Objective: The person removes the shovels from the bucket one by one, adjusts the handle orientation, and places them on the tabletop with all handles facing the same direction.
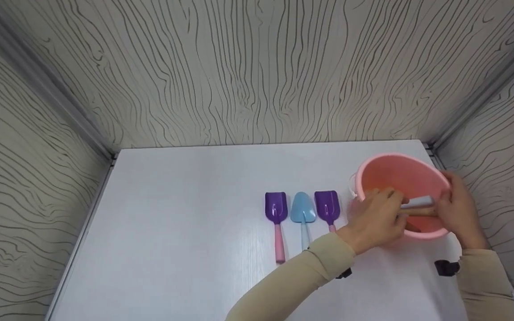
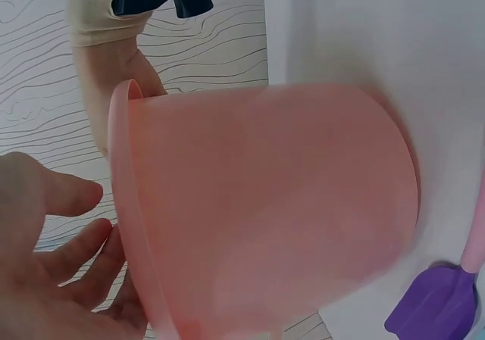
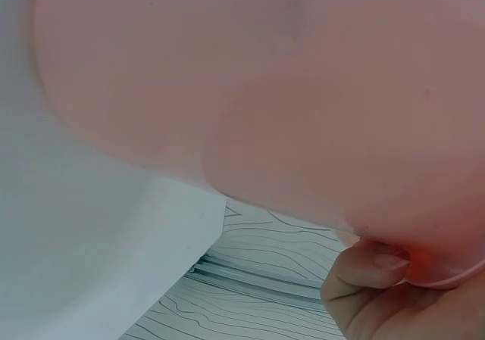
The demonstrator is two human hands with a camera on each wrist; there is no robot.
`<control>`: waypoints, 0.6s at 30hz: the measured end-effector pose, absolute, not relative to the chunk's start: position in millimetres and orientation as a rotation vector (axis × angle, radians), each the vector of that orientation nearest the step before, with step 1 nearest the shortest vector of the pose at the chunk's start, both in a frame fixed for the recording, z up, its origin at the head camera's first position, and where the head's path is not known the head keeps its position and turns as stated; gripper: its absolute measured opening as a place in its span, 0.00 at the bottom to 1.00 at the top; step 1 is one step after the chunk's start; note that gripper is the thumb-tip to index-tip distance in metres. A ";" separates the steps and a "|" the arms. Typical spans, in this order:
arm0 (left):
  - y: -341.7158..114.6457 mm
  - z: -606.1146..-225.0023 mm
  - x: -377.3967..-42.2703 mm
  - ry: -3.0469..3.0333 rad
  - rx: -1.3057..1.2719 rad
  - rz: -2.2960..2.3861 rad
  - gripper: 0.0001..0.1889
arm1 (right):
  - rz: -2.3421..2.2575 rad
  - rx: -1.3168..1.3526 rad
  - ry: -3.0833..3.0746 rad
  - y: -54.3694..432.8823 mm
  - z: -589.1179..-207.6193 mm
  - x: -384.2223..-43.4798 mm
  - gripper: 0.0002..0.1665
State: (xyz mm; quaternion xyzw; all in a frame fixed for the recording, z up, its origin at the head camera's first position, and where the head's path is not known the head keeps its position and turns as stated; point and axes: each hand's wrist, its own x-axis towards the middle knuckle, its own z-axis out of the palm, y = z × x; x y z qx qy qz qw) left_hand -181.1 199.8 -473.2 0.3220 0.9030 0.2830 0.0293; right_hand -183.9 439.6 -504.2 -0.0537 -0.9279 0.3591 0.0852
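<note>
In the head view, a pink bucket [image 1: 386, 171] sits at the right of a white table [image 1: 172, 223] beside two purple shovels [image 1: 276, 207] and a blue shovel [image 1: 303, 208] — the left hand [image 1: 376, 220] over its mouth, near a pale handle [image 1: 419, 202]; the right hand [image 1: 460, 209] gripping its rim. The left wrist view shows the left fingers spread beside the rim — the right wrist view, right thumb and fingers pinching it.
</note>
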 end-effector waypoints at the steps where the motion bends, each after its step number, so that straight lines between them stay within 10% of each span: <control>1: 204.0 -473.3 -182.3 2.750 0.975 0.892 0.15 | 1.066 -0.165 -2.767 440.2 -504.0 -183.5 0.31; 18: 259.4 -468.3 -188.5 2.628 0.638 0.785 0.09 | 1.055 -0.231 -2.762 444.1 -501.7 -183.2 0.32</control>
